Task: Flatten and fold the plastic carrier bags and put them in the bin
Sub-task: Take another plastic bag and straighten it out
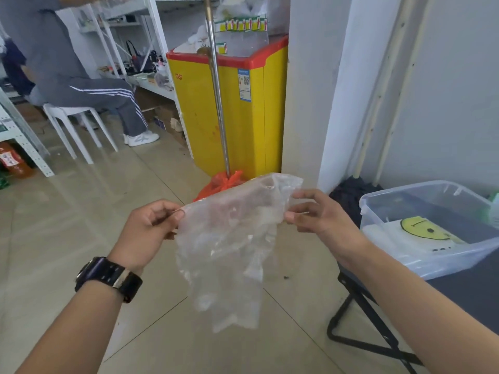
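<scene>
while both hands hold it up over the tiled floor, the clear plastic bag hangs crumpled in mid-view. the left hand, at 9 o'clock of the bag, pinches its top edge between thumb and curled fingers; a black watch sits on that wrist. the right hand, at 3 o'clock, pinches the opposite top corner. the clear bin rests on a black folding stool further toward 3 o'clock, apart from the bag, with a white smiley-face bag inside. a yellow freezer stands at 12 o'clock.
</scene>
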`<action>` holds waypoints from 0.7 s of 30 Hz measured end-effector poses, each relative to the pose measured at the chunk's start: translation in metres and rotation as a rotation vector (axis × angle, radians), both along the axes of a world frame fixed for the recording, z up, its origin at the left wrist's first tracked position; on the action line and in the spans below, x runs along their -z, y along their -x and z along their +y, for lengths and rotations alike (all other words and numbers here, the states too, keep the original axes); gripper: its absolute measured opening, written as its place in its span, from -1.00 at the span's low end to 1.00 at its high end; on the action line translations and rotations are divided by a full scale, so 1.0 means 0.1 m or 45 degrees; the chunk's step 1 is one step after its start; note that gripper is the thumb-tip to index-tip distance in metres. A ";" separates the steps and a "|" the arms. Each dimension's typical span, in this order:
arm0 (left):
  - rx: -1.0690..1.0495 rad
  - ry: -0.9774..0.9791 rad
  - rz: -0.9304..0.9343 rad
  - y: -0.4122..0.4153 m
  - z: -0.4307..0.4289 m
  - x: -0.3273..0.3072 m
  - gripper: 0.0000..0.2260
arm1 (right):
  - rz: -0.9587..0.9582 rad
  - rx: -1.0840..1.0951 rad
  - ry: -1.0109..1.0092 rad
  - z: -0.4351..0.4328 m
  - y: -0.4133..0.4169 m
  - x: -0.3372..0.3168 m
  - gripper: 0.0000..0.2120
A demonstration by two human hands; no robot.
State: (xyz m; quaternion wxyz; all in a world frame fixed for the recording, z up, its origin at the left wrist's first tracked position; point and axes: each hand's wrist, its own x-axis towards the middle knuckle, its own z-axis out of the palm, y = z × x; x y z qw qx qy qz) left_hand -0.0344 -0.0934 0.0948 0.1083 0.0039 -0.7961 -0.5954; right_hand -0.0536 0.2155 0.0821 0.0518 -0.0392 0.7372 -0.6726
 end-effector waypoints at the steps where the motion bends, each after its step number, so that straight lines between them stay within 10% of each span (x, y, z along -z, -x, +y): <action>1: 0.032 -0.058 -0.064 0.00 -0.01 0.00 -0.87 | -0.012 0.030 0.003 0.00 0.00 0.00 -0.32; 9: 0.126 -0.653 -0.210 0.00 -0.17 -0.06 -0.85 | -0.547 -0.005 -0.130 -0.28 -0.19 0.28 0.19; 14: 0.289 -0.858 -0.225 0.02 -0.38 0.04 -0.14 | -0.767 -0.121 0.134 -0.49 -0.33 0.42 -0.16; 17: 0.266 -0.777 -0.198 0.03 -0.39 0.06 -0.30 | -0.550 -0.102 0.370 -0.50 -0.28 0.42 -0.53; 21: 0.144 -0.146 -0.111 0.04 -0.43 0.04 -0.69 | 0.041 0.040 -0.002 -0.39 -0.19 0.17 -0.88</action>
